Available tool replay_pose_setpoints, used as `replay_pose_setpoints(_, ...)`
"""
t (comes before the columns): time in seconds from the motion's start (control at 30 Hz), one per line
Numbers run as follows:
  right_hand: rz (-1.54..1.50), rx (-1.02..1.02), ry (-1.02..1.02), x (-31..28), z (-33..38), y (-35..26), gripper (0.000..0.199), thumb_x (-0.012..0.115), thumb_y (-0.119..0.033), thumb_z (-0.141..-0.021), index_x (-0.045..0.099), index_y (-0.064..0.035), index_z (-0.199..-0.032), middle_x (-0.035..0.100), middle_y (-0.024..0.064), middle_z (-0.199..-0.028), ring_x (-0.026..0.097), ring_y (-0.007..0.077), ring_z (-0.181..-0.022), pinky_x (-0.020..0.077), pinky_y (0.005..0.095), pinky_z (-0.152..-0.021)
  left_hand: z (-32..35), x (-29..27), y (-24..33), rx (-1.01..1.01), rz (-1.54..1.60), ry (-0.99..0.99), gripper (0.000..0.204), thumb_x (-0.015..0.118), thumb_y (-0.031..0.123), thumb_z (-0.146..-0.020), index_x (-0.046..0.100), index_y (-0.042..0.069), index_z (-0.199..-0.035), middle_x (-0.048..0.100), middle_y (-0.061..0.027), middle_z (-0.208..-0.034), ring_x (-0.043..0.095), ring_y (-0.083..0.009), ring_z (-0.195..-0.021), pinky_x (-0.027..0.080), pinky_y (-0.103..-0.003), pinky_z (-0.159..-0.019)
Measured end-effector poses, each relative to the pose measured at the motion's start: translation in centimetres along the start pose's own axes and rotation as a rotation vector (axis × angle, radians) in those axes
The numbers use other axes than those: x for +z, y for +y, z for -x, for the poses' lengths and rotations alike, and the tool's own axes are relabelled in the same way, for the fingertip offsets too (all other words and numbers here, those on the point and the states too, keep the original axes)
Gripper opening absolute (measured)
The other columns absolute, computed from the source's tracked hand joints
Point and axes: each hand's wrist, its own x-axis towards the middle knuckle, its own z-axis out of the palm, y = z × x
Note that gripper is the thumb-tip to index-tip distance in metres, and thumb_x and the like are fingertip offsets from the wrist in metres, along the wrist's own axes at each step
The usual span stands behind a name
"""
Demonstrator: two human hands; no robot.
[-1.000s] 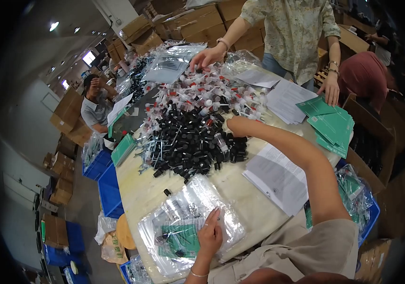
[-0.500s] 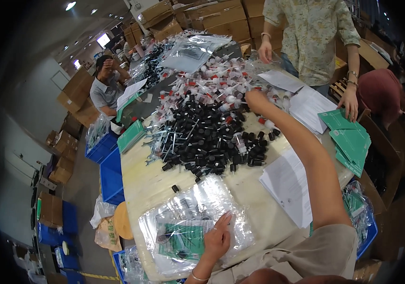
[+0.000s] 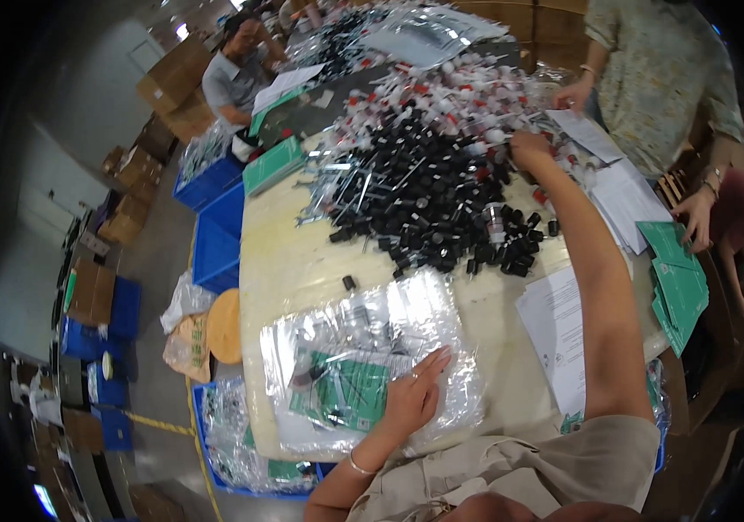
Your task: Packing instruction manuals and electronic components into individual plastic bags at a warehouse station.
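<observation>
My left hand lies on a stack of clear plastic bags near the table's front edge, fingers stretched out and holding nothing visible. Inside the top bag shows a green printed card with small parts. My right arm reaches far across to the pile of small clear bottles with white and red caps. At that pile's right edge my right hand bends downward, its fingertips hidden. Closer to me is a heap of black knob-like pieces, with small metal wrenches on its left.
Printed sheets lie under my right forearm, with more papers beyond. A person's hand touches green cards at the right edge. Another person sits far left. Blue bins stand along the table's left side.
The whole view has shifted, so the table sits higher and farther right. My left hand stays on the bags, and my right hand remains at the bottle pile.
</observation>
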Motion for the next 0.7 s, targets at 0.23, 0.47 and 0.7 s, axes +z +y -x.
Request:
replay_pose_setpoints(0.23,-0.060,-0.042,-0.012,-1.1,2.6,-1.2,0.038,0.059,-0.014,-0.074,0.048,0.0037,-0.107,0.061,0.0256,-0.097,0.060,0.0403,-0.093,0.0486,0.0477,-0.079,0.2,-0.8,-0.2,0.010,0.002,0.039,0.054,0.051,-0.008,-0.069,0.053,0.007,-0.121,0.055,-0.0128,-0.123,0.062,-0.0244,-0.063,0.049,-0.030,-0.052)
replay_pose_setpoints(0.47,-0.260,0.073,-0.031,-0.7,4.8,4.9,0.042,0.054,-0.025,-0.078,0.048,0.0071,-0.104,0.061,0.0285,-0.088,0.057,0.0463,-0.089,0.0455,0.0482,-0.079,0.3,0.3,-0.2,0.071,0.010,0.073,0.051,0.052,-0.001,-0.074,0.048,0.008,-0.124,0.054,-0.0096,-0.125,0.062,-0.0266,-0.066,0.049,-0.036,-0.053)
replay_pose_setpoints(0.7,-1.476,-0.124,-0.923,-12.0,20.1,-5.6,0.031,0.047,-0.016,-0.086,0.053,-0.0048,-0.115,0.039,-0.0038,-0.053,0.031,0.0046,-0.040,0.0205,0.0210,-0.034,0.6,0.0,-0.4,0.015,0.039,0.077,0.058,0.050,-0.004,-0.072,0.045,0.009,-0.128,0.050,-0.0109,-0.129,0.062,-0.0289,-0.074,0.049,-0.035,-0.056)
